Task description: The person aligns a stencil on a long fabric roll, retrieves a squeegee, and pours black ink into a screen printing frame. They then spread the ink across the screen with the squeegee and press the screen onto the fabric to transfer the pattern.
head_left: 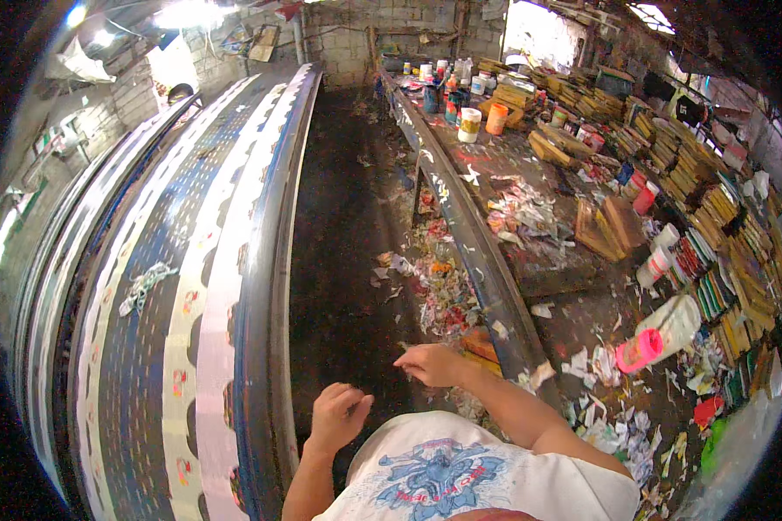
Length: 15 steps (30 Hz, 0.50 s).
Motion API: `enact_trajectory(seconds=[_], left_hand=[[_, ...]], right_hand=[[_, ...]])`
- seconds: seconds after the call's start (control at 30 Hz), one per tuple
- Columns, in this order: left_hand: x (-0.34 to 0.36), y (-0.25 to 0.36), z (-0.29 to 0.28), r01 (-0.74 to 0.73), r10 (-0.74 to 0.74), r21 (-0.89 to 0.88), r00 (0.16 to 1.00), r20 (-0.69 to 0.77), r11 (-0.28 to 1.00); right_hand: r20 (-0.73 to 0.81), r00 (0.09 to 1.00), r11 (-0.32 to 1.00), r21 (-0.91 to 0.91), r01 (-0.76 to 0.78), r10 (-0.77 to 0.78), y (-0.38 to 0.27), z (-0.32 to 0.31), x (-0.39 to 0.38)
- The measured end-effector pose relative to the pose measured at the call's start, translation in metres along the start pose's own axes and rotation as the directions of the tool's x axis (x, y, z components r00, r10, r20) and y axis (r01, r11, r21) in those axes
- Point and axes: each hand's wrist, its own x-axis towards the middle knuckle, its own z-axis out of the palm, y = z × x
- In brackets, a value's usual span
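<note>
Grey block wall way out ahead of both hands, with a dark aisle floor running from it right back to them. Left hand hangs over that aisle, loosely curled and about half open, nothing in it that I can see. Right hand is slightly further forward, fingers bent in toward the thumb; can't tell if it's pinching something tiny. Left of the left hand is a long table carrying a pink strip and a cream strip with little red prints, plus a tangled pale bundle farther over. Scrap heap sits ahead of the right hand, and right of that hand a messy table has a bright pink pot.
</note>
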Motion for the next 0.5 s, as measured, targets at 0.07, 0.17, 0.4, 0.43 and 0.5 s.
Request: enact_trajectory(seconds=[0.07,0.17,0.4,0.43,0.5], left_hand=[[0.068,-0.014,0.005,-0.139,0.138,0.010,0.985,0.104,0.990],[0.149,-0.042,0.019,-0.203,0.223,-0.132,0.962,0.156,0.970],[0.313,-0.161,0.058,-0.284,0.293,-0.074,0.944,0.152,0.956],[0.330,-0.177,0.059,-0.231,0.238,-0.058,0.957,0.168,0.971],[0.364,-0.207,0.056,-0.164,0.161,0.002,0.970,0.183,0.986]], right_hand=[[-0.014,0.999,0.998,0.032,-0.052,0.052,0.033,-0.013,0.019],[-0.023,0.991,0.989,0.071,-0.132,0.134,0.091,-0.028,0.046],[-0.016,0.970,0.969,0.062,-0.241,0.242,0.252,-0.078,0.164],[-0.052,0.972,0.970,0.091,-0.224,0.229,0.274,-0.085,0.191],[-0.096,0.979,0.979,0.117,-0.167,0.178,0.313,-0.107,0.255]])
